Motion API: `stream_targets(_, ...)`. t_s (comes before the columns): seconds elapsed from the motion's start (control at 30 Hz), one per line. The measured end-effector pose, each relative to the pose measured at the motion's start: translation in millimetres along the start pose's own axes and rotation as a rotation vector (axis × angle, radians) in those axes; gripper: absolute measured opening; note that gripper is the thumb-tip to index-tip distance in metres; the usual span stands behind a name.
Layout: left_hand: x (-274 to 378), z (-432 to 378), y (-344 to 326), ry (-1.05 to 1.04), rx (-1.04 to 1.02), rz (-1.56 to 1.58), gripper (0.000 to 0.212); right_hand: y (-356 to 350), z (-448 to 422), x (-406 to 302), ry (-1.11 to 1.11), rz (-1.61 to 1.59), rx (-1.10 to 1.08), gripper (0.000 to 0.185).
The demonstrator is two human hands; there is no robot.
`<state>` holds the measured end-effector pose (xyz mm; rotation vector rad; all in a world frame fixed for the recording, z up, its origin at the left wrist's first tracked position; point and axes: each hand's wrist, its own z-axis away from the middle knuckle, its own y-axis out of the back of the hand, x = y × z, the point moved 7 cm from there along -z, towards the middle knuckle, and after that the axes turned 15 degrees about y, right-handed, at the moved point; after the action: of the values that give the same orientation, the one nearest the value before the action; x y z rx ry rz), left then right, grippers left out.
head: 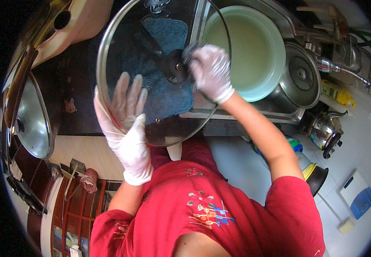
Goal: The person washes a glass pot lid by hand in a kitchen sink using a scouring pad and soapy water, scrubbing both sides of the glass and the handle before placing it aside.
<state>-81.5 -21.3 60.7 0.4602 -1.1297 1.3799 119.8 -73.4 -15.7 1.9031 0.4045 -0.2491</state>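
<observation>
My left hand [127, 138], in a white disposable glove, grips the left rim of a large round glass pot lid [159, 102]. Its fingers show through the glass, with the thumb on the near side. The lid is held over the dark counter, its metal-edged rim overlapping the sink side. In my right hand [213, 69], gloved too, is a dark scrubber [191, 54], blurred and pressed close to the lid's central knob fitting [178, 66]. A blue cloth [167, 32] lies on the counter, partly seen through the glass.
A pale green basin [249, 48] of cloudy water stands in the steel sink [269, 112]. Beside it rests a steel lid [301, 74] near the flexible faucet [352, 72]. A kettle [325, 128] is at right. Another glass lid [33, 119] leans at left.
</observation>
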Motion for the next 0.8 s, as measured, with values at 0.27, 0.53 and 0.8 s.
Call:
stream_targets(0.27, -0.5, 2.7, -10.6, -0.027, 0.016, -0.021, 0.090, 0.5, -48.4, -57.9, 0.068, -0.125, 0.288, 0.033)
stream_targets(0.53, 5.0, 2.1, -22.7, -0.035, 0.024, -0.100, 0.094, 26.5, -81.8, 58.5, -0.066, 0.169, 0.487, 0.009)
stream_targets(0.8, 3.2, 6.6, -30.4, -0.091, 0.025, -0.077, 0.089, 7.3, 76.6, 36.7, -0.968, 0.013, -0.456, 0.031)
